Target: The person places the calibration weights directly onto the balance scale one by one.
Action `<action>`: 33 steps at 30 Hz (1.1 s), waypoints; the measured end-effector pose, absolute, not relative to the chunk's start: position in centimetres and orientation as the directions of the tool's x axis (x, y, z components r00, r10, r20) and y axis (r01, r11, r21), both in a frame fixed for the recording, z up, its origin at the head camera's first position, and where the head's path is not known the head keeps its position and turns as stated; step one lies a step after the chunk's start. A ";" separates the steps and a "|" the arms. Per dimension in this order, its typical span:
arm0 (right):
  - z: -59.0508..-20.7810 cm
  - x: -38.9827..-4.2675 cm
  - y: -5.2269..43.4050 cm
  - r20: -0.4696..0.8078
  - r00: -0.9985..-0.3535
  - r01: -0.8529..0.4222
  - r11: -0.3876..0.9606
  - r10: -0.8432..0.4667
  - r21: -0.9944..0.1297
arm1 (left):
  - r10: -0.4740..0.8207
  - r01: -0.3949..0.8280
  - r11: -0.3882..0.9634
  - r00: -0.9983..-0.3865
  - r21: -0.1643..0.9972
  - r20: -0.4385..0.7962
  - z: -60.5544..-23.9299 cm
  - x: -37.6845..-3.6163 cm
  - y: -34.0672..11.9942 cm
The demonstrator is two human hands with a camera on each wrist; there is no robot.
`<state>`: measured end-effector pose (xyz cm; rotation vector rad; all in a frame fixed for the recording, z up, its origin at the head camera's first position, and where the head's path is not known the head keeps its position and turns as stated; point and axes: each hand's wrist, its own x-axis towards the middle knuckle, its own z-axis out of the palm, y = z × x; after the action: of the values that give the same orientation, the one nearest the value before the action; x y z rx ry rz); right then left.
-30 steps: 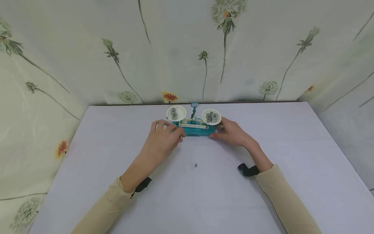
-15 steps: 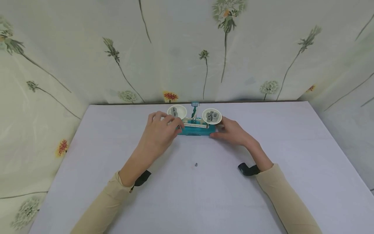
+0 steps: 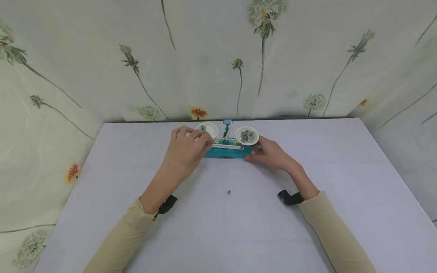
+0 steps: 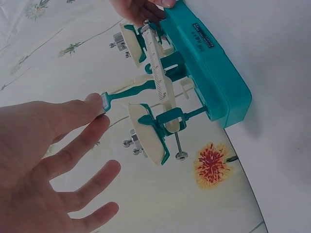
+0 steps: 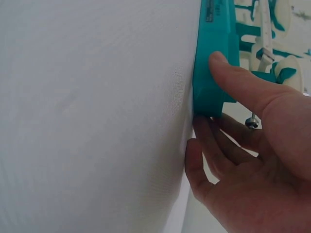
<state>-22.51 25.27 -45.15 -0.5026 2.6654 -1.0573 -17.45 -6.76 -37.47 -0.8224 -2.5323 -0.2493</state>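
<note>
A teal balance scale (image 3: 225, 153) with two white pans stands at the table's far edge. My right hand (image 3: 271, 152) grips the right end of its base, the thumb (image 5: 233, 75) on the front and the fingers behind. My left hand (image 3: 184, 151) hovers by the left pan (image 3: 213, 129), thumb and index finger pinching a small silvery weight (image 3: 207, 144) that they mostly hide. The other left fingers are spread in the left wrist view. Metal weights (image 3: 203, 129) lie in the left pan, partly covered by this hand. Several more weights (image 3: 247, 136) fill the right pan.
One tiny metal weight (image 3: 229, 192) lies on the white table (image 3: 232, 235) in front of the scale. A floral curtain (image 3: 211, 76) hangs right behind the far edge. Adjusting nuts (image 4: 181, 156) stick out from the beam's ends.
My left hand has risen and moved slightly forward from the scale base's front left corner to the left pan, with the small weight in its pinch. The right hand has stayed put.
</note>
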 end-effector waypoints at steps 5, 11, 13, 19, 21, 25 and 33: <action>-45.4 -22.5 25.3 -0.084 -0.914 -0.231 0.682 -0.396 -0.694 | 0.501 0.587 0.809 -0.714 0.028 0.488 -37.8 -17.8 -6.6; -45.5 -22.5 25.3 -0.089 -0.914 -0.228 0.681 -0.396 -0.696 | 0.479 0.567 0.823 -0.725 0.035 0.494 -37.9 -18.3 -6.5; -45.4 -22.4 25.4 -0.087 -0.913 -0.230 0.680 -0.398 -0.696 | 0.473 0.564 0.825 -0.724 0.037 0.501 -37.9 -18.5 -6.4; -45.4 -22.4 25.5 -0.084 -0.912 -0.235 0.678 -0.402 -0.696 | 0.457 0.563 0.825 -0.720 0.055 0.522 -37.9 -19.0 -6.2; -45.4 -22.4 25.5 -0.085 -0.913 -0.233 0.680 -0.400 -0.695 | 0.453 0.560 0.826 -0.726 0.061 0.518 -37.9 -19.2 -6.2; -45.2 -22.4 25.4 -0.090 -0.914 -0.227 0.683 -0.396 -0.694 | 0.445 0.552 0.831 -0.732 0.065 0.515 -37.9 -19.5 -6.2; -45.1 -22.4 25.3 -0.091 -0.914 -0.227 0.685 -0.395 -0.692 | 0.430 0.528 0.846 -0.752 0.067 0.500 -37.8 -20.2 -5.8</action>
<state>-22.44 25.33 -45.12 -0.5007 2.6642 -1.0481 -20.16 -5.79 -37.77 -0.7045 -2.5458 -0.2806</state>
